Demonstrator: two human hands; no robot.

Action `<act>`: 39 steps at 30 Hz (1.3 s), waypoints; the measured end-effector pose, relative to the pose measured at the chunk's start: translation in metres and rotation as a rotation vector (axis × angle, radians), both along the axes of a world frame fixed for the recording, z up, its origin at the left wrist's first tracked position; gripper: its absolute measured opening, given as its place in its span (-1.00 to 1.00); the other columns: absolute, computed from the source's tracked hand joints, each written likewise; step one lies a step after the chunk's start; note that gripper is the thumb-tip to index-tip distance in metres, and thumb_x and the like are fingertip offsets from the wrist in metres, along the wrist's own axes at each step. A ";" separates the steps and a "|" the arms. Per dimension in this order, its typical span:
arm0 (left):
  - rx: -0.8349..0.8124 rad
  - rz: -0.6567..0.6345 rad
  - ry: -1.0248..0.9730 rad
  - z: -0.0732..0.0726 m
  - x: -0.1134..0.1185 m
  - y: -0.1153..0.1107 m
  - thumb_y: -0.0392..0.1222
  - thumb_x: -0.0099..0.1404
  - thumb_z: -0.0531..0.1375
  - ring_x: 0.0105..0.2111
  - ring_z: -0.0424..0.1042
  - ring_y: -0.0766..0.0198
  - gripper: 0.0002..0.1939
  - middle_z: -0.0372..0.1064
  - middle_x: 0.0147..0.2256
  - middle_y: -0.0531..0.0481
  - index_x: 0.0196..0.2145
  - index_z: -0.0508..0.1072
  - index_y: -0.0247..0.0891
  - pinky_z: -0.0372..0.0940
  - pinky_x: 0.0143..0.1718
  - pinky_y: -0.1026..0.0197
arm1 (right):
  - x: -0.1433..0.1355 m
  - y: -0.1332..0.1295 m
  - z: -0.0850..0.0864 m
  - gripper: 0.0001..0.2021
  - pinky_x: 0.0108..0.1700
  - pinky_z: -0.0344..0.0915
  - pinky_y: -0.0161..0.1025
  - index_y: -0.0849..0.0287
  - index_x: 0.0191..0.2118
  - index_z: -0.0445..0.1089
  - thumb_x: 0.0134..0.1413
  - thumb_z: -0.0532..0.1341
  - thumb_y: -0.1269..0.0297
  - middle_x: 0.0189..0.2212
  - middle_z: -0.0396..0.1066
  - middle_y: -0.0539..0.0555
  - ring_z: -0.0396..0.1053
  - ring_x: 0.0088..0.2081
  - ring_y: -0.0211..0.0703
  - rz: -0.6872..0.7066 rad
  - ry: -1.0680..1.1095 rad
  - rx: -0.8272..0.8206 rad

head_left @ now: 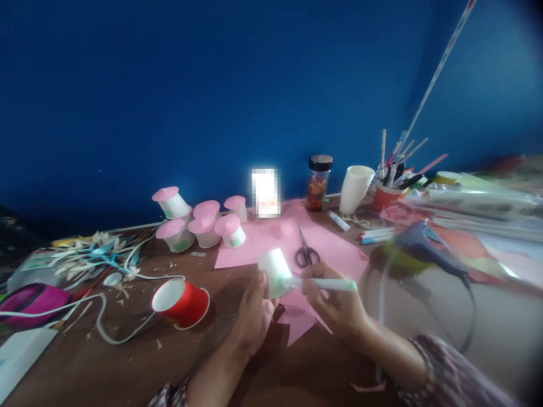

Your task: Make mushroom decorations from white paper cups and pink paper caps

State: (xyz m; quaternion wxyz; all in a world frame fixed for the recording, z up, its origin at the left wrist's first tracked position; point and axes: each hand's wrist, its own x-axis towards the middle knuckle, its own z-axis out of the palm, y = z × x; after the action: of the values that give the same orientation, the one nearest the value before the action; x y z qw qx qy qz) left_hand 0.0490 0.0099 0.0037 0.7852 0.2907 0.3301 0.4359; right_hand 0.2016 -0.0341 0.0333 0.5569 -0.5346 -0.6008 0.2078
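As our left hand (254, 316) reaches up from below, thumb raised, its grip is curled round the small cup (271, 271) above the desk (127, 362); our right hand (335, 305), angled in from the right, pinches the marker (333, 284) nearly level, one end at the cup.
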 end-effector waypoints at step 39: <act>0.005 0.028 0.027 0.003 0.001 0.002 0.04 0.31 0.11 0.17 0.24 0.03 -0.61 0.40 0.06 -0.06 0.02 0.40 -0.13 0.03 0.24 -0.06 | 0.002 0.003 0.001 -0.94 -0.50 0.22 -0.35 0.18 -0.39 0.37 0.02 0.15 0.41 -0.52 0.39 0.00 0.29 -0.51 -0.27 0.071 0.034 -0.091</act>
State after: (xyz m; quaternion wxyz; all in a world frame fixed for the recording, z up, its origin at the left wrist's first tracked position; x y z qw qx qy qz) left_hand 0.0502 0.0115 0.0067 0.7737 0.2938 0.3437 0.4437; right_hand 0.2041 -0.0310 0.0339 0.5344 -0.5339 -0.5998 0.2638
